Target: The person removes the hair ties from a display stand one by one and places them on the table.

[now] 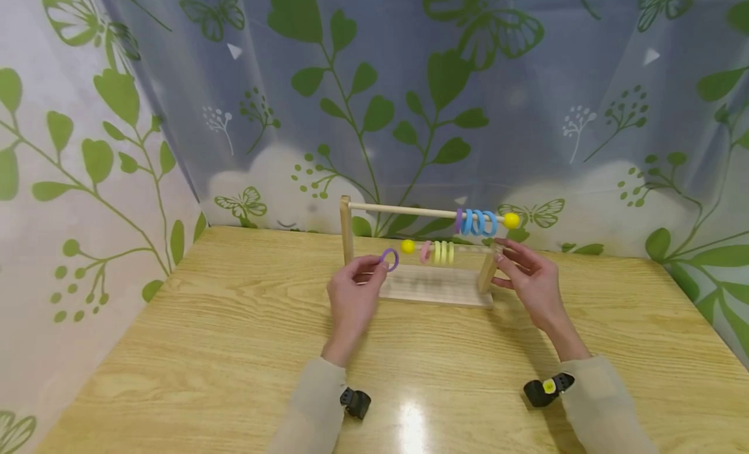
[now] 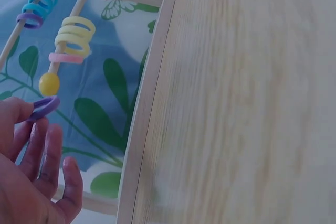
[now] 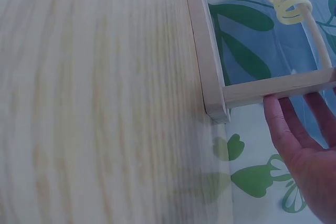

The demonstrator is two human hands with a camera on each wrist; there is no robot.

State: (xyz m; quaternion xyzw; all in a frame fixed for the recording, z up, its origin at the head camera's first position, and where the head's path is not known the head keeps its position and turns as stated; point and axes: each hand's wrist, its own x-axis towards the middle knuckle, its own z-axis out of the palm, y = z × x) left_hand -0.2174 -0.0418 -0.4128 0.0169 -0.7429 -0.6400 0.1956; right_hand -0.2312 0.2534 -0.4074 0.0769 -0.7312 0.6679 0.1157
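Observation:
My left hand (image 1: 357, 291) pinches a purple ring (image 1: 389, 259) between thumb and fingers. In the left wrist view the ring (image 2: 44, 108) is just off the yellow ball (image 2: 49, 84) at the free end of the lower rod. That rod carries a pink ring (image 1: 425, 252) and several pale yellow rings (image 1: 443, 252). With thumb and fingertips, my right hand (image 1: 531, 281) holds the short right post (image 1: 487, 272) of the wooden stand (image 1: 433, 294). On the upper rod (image 1: 404, 210) hang another purple ring (image 1: 459, 221) and several blue rings (image 1: 480, 222).
A second yellow ball (image 1: 512, 220) caps the upper rod's right end. The taller left post (image 1: 346, 229) rises behind my left hand. The stand is on a wood-grain table (image 1: 234, 337), and a leaf-patterned curtain (image 1: 386, 103) hangs behind it.

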